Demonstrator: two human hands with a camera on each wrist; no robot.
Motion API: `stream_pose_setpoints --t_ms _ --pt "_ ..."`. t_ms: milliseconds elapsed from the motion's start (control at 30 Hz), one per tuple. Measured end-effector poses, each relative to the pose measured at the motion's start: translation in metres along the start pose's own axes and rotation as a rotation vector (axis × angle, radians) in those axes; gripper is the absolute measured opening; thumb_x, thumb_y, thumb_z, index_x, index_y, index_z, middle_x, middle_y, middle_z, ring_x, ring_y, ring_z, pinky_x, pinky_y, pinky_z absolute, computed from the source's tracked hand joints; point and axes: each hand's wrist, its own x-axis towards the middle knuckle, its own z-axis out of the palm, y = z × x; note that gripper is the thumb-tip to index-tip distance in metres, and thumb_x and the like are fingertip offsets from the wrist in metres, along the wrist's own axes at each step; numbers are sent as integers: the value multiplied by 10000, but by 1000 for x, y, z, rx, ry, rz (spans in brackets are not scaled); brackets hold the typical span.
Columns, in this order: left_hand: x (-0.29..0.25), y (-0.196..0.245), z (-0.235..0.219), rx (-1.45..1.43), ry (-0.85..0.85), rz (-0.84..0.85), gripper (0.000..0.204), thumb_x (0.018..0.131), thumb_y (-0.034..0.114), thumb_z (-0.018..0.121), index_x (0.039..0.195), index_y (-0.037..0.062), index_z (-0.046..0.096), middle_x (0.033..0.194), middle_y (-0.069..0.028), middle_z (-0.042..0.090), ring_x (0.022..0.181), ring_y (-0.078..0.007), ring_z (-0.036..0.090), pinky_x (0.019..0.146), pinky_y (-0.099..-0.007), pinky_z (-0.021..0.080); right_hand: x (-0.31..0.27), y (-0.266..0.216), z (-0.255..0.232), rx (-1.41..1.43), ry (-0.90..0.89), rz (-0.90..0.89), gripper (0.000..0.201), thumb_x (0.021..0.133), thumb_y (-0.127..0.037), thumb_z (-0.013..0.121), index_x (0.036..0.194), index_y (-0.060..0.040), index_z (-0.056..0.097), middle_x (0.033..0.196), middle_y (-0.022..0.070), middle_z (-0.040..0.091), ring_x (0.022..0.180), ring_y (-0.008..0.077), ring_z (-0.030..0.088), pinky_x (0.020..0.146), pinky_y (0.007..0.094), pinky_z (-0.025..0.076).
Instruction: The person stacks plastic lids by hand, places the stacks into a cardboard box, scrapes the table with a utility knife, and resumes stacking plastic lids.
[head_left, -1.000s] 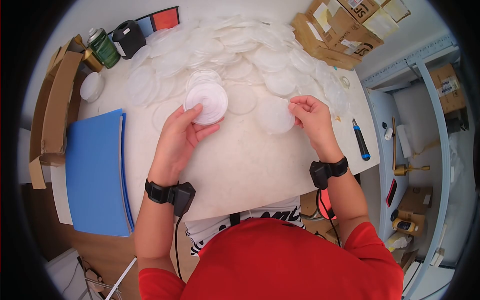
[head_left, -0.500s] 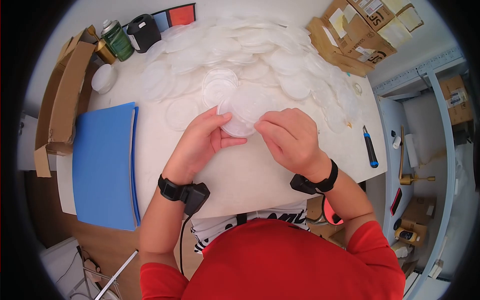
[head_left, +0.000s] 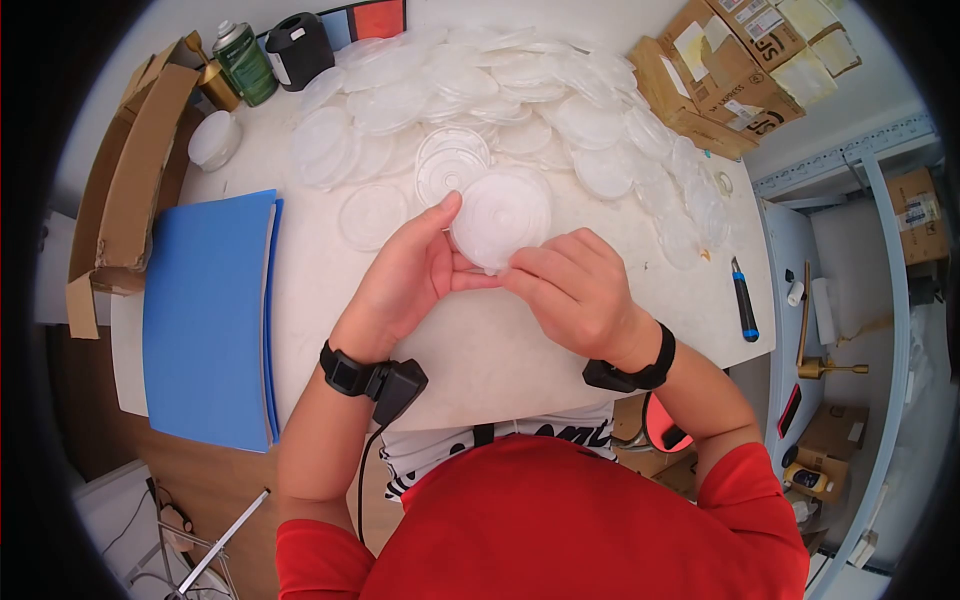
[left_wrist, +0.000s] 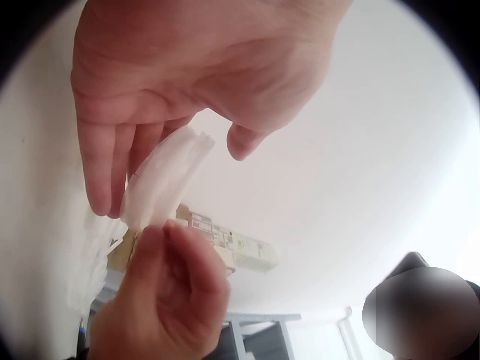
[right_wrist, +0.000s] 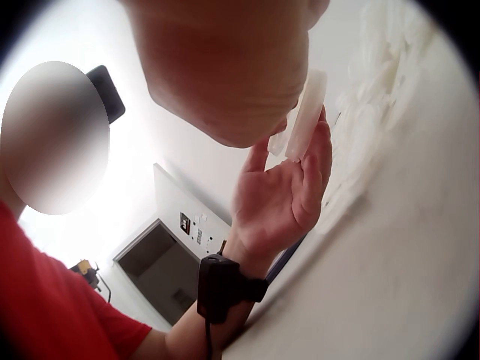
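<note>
Several round, clear plastic lids form a small stack (head_left: 503,215) in front of me, turned partly on edge in the wrist views. My left hand (head_left: 405,275) holds it from the left, fingers behind and below, thumb up at its edge. On the opposite side my right hand (head_left: 575,295) pinches the lower right rim with thumb and curled forefinger. The left wrist view shows the lids (left_wrist: 161,176) between the left fingers and the right fingertips. Just behind the held stack, two overlapping lids (head_left: 450,170) lie on the table. A single lid (head_left: 373,217) lies to their left.
A broad heap of clear lids (head_left: 480,80) covers the back of the white table (head_left: 460,370). Blue folders (head_left: 210,320) lie at the left, beside an open cardboard box (head_left: 140,180). A utility knife (head_left: 744,300) lies near the right edge, with shipping cartons (head_left: 725,75) behind.
My right hand has come left with a single lid and brought it onto the stack in my left hand. The left thumb has shifted from the stack's top face to its edge.
</note>
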Motion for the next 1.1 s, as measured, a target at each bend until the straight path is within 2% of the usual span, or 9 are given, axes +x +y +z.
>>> stream_pose_setpoints --t_ms 300,367,400,467,567,667,867,1033,1100 --pt "2 -5 -3 115 45 15 421 1065 272 581 1393 10 562 1291 -100 673 1137 -181 679 945 -345 584 -11 -2 -2 110 53 130 197 737 -6 778 918 -33 708 910 88 663 725 214 604 622 332 463" --pt "2 -5 -1 124 63 21 434 1065 260 576 1401 -12 544 1281 -110 675 1127 -191 688 932 -359 599 -17 -2 -6 288 178 615 248 813 -28 788 1042 -14 692 981 101 664 806 189 624 697 330 500" --pt "1 -5 0 131 81 25 447 1066 249 570 1410 -33 527 1271 -120 677 1117 -201 697 920 -374 614 -16 1 -5 289 178 614 248 813 -28 788 1042 -14 692 981 101 664 806 189 624 697 330 500" --pt "0 -3 3 144 79 24 454 1065 255 573 1412 -35 524 1282 -120 672 1127 -204 692 934 -377 608 -13 9 -4 623 241 1042 476 864 -66 790 1293 1 594 1100 105 650 920 167 631 795 305 518" --pt "0 -3 8 188 66 12 465 1063 260 580 1413 -39 521 1300 -122 662 1145 -206 682 962 -381 595 -7 7 2 842 115 1122 734 862 -79 800 1484 3 419 1178 95 622 1008 156 623 852 284 518" --pt "-1 -5 8 238 59 10 464 1059 256 590 1412 -37 524 1307 -125 656 1153 -204 674 982 -381 583 -5 0 8 864 30 1065 780 861 -61 786 1520 6 375 1148 106 635 1009 173 640 873 290 524" --pt "-5 -5 9 308 44 11 420 1061 279 599 1380 6 573 1281 -91 667 1121 -158 661 955 -319 562 6 0 6 994 93 1241 706 876 -34 735 1498 7 403 1106 110 670 1011 165 653 901 316 530" --pt "-7 -3 11 289 41 4 422 1060 277 602 1379 3 572 1277 -90 668 1113 -157 662 939 -314 564 7 -1 3 940 48 1165 686 875 -27 716 1490 -1 412 1110 108 674 1021 162 654 893 311 531" --pt "-7 -1 11 299 44 -3 461 1046 239 614 1412 -30 535 1314 -124 650 1170 -203 665 997 -384 575 9 -2 2 920 35 1136 686 873 -25 713 1489 -3 413 1116 109 671 1022 164 654 894 310 531"
